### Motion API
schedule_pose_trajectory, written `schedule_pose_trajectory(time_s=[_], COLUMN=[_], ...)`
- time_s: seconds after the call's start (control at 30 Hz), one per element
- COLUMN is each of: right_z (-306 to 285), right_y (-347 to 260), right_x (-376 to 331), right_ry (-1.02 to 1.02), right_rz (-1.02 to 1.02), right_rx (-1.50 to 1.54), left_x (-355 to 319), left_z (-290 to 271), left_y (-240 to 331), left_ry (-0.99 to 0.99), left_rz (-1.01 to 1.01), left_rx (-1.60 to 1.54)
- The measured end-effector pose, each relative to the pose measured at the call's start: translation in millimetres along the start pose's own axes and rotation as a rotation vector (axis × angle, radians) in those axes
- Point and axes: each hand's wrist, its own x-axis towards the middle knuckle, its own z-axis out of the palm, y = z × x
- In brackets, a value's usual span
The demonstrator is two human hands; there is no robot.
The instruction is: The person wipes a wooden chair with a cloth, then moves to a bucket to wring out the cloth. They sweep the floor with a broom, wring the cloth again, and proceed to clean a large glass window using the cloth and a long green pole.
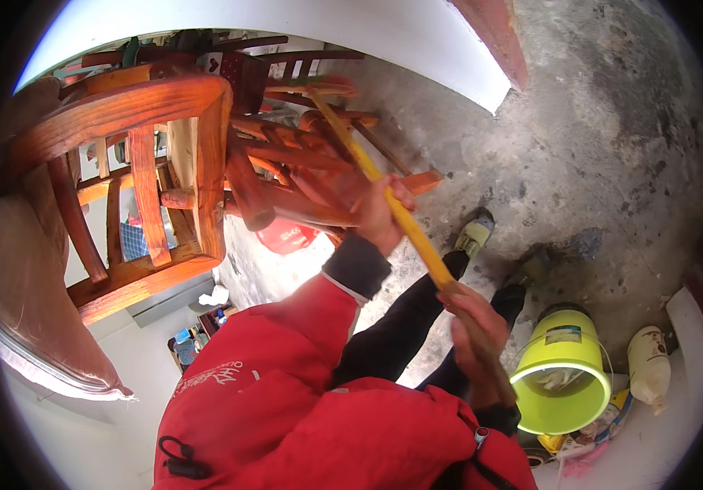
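Both of my hands grip the long yellow handle of a broom (425,241), which slants from my body up toward the stacked furniture. My left hand (380,216) is wrapped round the middle of the handle. Lower down, my right hand (479,322) is closed round its darker end, close to my red jacket. The broom's far end has a reddish, greenish crosswise head (327,85), blurred, among the legs of wooden chairs (286,155). Whether its bristles touch the floor, I cannot tell.
A large orange-brown wooden chair frame (211,163) stands at the left. On the right are a lime-green bucket (564,408) and a cream bottle (649,359). A red round item (286,235) lies under the chairs. Grey stained concrete floor (596,155) spreads ahead.
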Motion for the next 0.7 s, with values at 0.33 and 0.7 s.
schedule_pose_trajectory(time_s=[0.33, 0.7], right_z=[66.0, 19.8], right_y=[-17.9, -27.0], right_x=[8.4, -37.8], right_ry=[0.052, 0.09], right_rz=[-0.162, -0.063], right_rx=[-0.206, -0.098], left_x=[11.2, -28.9], left_z=[-20.6, -1.6], left_y=[38.1, 8.9], left_ry=[-0.23, -0.229], left_rz=[-0.124, -0.086], left_rx=[-0.319, 0.112])
